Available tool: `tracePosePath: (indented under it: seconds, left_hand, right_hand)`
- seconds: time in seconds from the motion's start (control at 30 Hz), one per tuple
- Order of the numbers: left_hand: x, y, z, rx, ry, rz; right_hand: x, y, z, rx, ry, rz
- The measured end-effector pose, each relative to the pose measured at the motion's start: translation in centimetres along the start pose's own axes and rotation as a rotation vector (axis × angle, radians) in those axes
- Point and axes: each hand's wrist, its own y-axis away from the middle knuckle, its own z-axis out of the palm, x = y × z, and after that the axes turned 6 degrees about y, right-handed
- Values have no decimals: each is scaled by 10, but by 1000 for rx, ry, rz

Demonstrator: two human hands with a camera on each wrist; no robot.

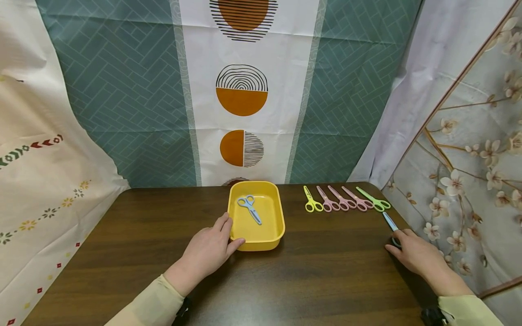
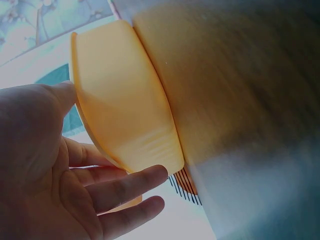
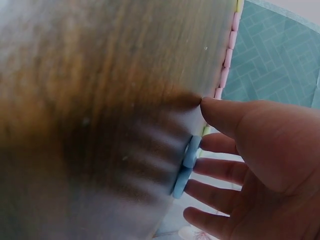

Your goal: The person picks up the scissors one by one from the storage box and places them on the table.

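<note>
A yellow plastic tray (image 1: 256, 245) stands at the middle of the table with light-blue scissors (image 1: 250, 209) lying in it. My left hand (image 1: 210, 246) rests at its near-left corner, thumb at the near rim and fingers along the left wall. The left wrist view shows that hand's fingers (image 2: 127, 187) spread and loosely extended beside the tray. Far to the right, my right hand (image 1: 418, 253) is at a second pair of blue scissors (image 1: 390, 221). Fingertips touch the blue handles (image 3: 191, 151) in the right wrist view, while the thumb stands apart at the tabletop.
Yellow scissors (image 1: 311, 199), several pink scissors (image 1: 341, 200) and green scissors (image 1: 374, 199) lie in a row at the table's back right. A patterned curtain (image 1: 242, 90) hangs behind the table. Floral cloth (image 1: 465, 203) borders its right side, cream cloth (image 1: 61, 181) its left.
</note>
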Motion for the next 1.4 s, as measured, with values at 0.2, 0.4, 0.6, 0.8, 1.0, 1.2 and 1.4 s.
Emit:
tracePosePath:
  seconds: [0.2,0.4,0.6,0.8,1.0,1.2,1.4]
  left_hand:
    - [0,0,0,-6,1,-4]
    - [0,1,0,-13,7,-9]
    - [0,1,0,-29,13,-26]
    - [0,1,0,-35,10,-28]
    - [0,0,0,-24,5,-15]
    - [0,0,-1,-13,8,-13]
    - [1,0,-2,-2,12,-9]
  right_hand:
    - [-1,1,0,20,9,-12]
    - [0,1,2,32,7,-16]
    - [1,0,3,35,6,-15]
    - [0,0,4,37,14,-11]
    - [-5,2,5,83,34,-13]
    - [-15,0,1,119,59,-42]
    - [-33,-1,-2,169,57,-82]
